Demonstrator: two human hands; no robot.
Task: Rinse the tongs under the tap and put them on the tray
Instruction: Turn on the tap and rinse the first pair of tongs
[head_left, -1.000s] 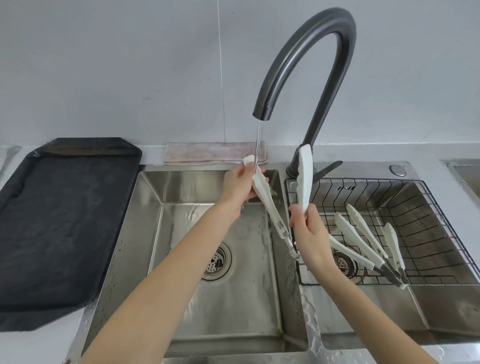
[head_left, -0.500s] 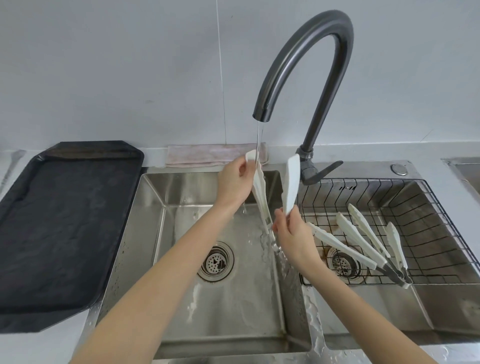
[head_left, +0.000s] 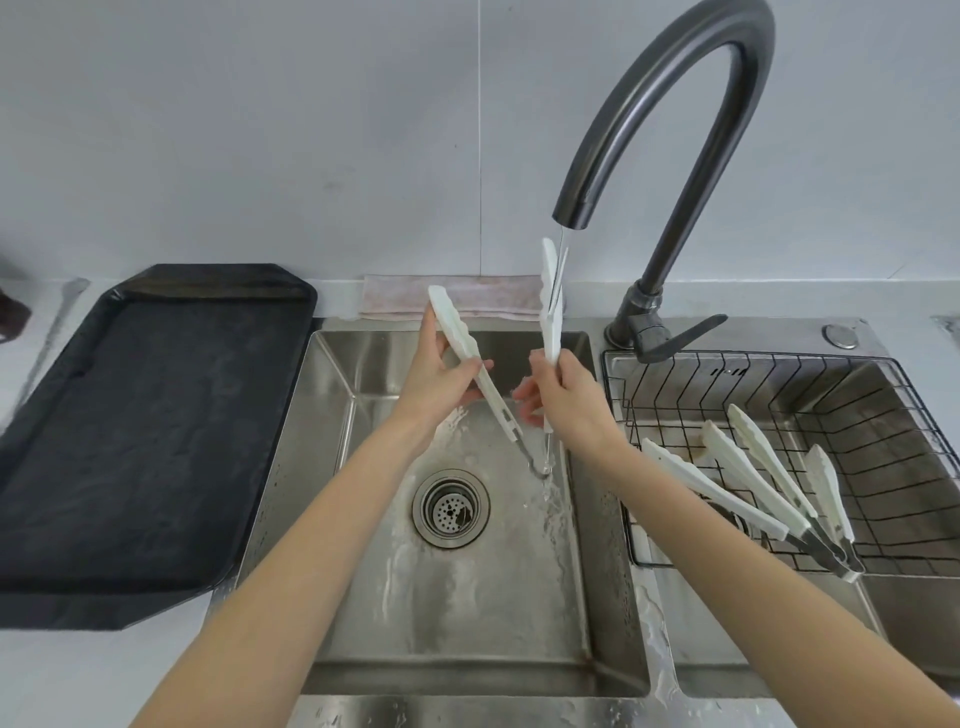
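It was a kitchen: a steel double sink (head_left: 332, 395), a dark arched tap (head_left: 675, 124), a wire basket (head_left: 893, 457) and a pale tabletop (head_left: 31, 675) showed it.

A folded pinkish cloth (head_left: 462, 297) lies flat along the back edge of the counter, against the pale wall just behind the left basin (head_left: 467, 597) of the steel double sink. That basin's round strainer drain (head_left: 451, 508) sits near its middle, and its floor is wet. Right of the left basin, a black wire rack (head_left: 893, 467) sits in the other basin. A small round metal cap (head_left: 840, 336) sits on the sink deck behind the rack.
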